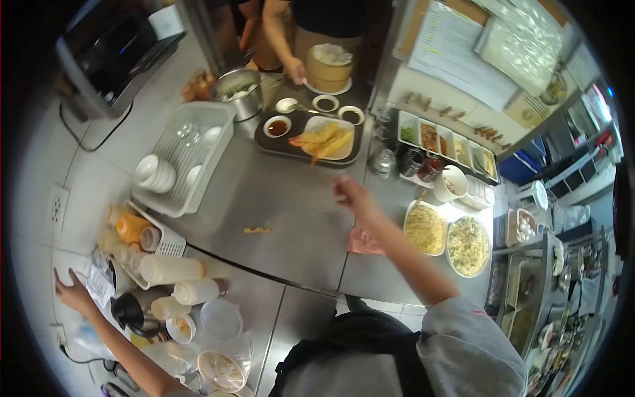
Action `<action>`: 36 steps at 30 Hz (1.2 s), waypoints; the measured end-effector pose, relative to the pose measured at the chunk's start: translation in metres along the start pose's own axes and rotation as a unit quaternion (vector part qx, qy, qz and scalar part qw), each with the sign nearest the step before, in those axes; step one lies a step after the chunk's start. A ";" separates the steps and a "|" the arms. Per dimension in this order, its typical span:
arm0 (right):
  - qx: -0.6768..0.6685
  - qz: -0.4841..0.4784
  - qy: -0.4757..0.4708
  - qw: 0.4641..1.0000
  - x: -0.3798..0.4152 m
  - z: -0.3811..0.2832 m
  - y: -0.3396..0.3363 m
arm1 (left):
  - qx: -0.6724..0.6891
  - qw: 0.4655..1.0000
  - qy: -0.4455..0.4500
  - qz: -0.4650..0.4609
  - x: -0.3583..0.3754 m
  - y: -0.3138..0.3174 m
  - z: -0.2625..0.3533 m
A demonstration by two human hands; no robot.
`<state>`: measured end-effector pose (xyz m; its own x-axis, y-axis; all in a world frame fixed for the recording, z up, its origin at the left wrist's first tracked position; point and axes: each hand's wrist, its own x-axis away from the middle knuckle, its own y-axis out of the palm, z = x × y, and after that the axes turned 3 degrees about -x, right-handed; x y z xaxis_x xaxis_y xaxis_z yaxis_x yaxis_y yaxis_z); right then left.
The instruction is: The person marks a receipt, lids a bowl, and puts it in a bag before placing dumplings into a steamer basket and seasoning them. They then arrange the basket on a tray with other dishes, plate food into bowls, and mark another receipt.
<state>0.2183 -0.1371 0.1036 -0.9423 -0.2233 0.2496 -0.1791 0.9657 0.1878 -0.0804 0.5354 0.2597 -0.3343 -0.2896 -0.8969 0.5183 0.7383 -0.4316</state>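
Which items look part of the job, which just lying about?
Probably in play:
dark tray, fried food, red-brown sauce, ahead of the right hand
white paper by the left hand

Probably just lying about:
pink cloth
squeeze bottles
stacked white bowls

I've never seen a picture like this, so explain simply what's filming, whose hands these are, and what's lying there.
No machine here: a person in a grey top works bare-handed, and the one picture comes from a camera on their head, looking forward and down. Their left hand spreads its fingers beside white paper slips. Their right hand is over the grey metal counter; I can't tell whether it holds anything. Ahead lies a dark rectangular tray with a white plate of golden fried food and a small white bowl of brown sauce. Beyond it, another person's hand is beside a round tan tub.
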 end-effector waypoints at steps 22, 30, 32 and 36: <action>0.391 0.371 -0.334 0.773 -0.124 -0.152 -0.397 | 0.425 0.701 0.031 -0.573 0.228 -0.131 0.496; 0.226 0.026 -0.275 0.934 0.066 -0.116 -0.208 | 0.742 0.279 -0.274 -0.545 0.192 -0.309 0.638; 0.198 0.019 -0.288 0.937 0.094 -0.104 -0.190 | 0.737 0.191 -0.310 -0.569 0.200 -0.343 0.654; 0.184 0.065 -0.329 0.924 0.126 -0.109 -0.190 | 0.675 0.068 -0.368 -0.636 0.196 -0.380 0.660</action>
<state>0.1643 -0.3634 0.2024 -0.9091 -0.0908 -0.4066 -0.0231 0.9855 -0.1683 0.1767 -0.2041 0.1847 -0.9117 0.0858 0.4017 0.2043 -0.7537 0.6247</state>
